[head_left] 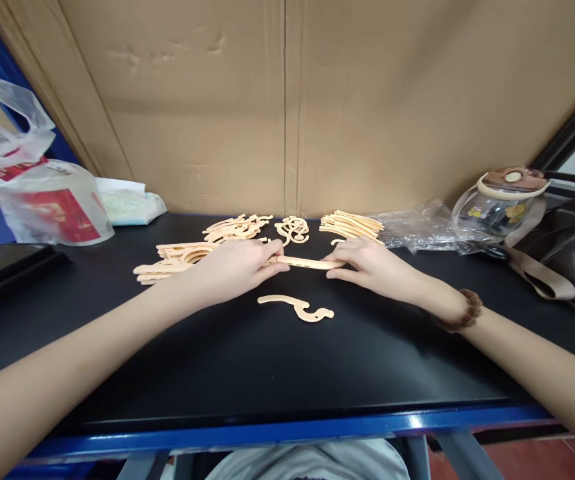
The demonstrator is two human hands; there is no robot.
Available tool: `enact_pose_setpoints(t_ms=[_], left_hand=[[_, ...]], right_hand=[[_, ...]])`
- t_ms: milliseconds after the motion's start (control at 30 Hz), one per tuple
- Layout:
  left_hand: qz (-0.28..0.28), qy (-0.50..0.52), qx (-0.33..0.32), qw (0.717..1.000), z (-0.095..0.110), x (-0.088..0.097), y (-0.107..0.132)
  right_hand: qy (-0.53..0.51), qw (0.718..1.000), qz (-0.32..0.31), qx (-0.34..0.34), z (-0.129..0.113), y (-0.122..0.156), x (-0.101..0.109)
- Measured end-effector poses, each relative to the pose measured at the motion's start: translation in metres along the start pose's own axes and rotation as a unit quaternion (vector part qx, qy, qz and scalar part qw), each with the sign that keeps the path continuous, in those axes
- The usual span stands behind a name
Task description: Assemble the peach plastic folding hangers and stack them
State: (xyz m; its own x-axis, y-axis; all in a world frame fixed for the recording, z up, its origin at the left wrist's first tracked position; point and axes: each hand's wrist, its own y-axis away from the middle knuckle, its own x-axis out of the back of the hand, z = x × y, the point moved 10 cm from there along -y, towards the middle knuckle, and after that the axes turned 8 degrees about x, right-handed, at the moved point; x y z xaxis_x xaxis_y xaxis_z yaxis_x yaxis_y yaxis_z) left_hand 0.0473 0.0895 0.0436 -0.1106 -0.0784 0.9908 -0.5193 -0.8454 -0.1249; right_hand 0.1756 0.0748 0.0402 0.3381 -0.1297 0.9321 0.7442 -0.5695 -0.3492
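Between my two hands stretches a slim, cream-coloured plastic hanger arm (308, 263), with small slots along its side. My left hand (247, 265) pinches its left end between thumb and fingers. At the other end, my right hand (367, 265) grips it the same way. Just below, on the black table, lies a loose curved piece (300, 307) of the same plastic, with a hooked end and a small hole. Beside my left hand is a stack of cream hanger parts (160, 269), partly covered by that hand and forearm.
Along the back lie a pile of curved parts (237, 228), a few hooks (293, 230) and a bundle of straight arms (351, 225). Clear plastic wrap (420, 227) and a jar-shaped bottle (502, 203) stand right. A bagged cup (62, 207), tissue pack (132, 203) and phone (2, 267) are left.
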Motion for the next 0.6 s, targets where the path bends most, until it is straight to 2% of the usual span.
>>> enact_pose_setpoints(t_ms=[133,300,433,600], left_hand=[[0.037,-0.032,-0.057,0.997,0.007,0.007,0.0],[0.096,-0.037,-0.134,0.986,0.02,0.013,0.006],[0.14,-0.01,-0.148,0.979,0.024,0.02,0.011],[0.161,-0.01,-0.122,0.979,0.028,0.024,0.014]], right_hand=[[0.032,0.999,-0.011,-0.028,0.024,0.006,-0.001],[0.0,0.997,-0.017,-0.072,0.043,0.012,0.001],[-0.033,0.997,-0.002,-0.065,0.037,0.01,0.001],[-0.082,0.996,0.03,-0.027,0.019,0.005,0.002]])
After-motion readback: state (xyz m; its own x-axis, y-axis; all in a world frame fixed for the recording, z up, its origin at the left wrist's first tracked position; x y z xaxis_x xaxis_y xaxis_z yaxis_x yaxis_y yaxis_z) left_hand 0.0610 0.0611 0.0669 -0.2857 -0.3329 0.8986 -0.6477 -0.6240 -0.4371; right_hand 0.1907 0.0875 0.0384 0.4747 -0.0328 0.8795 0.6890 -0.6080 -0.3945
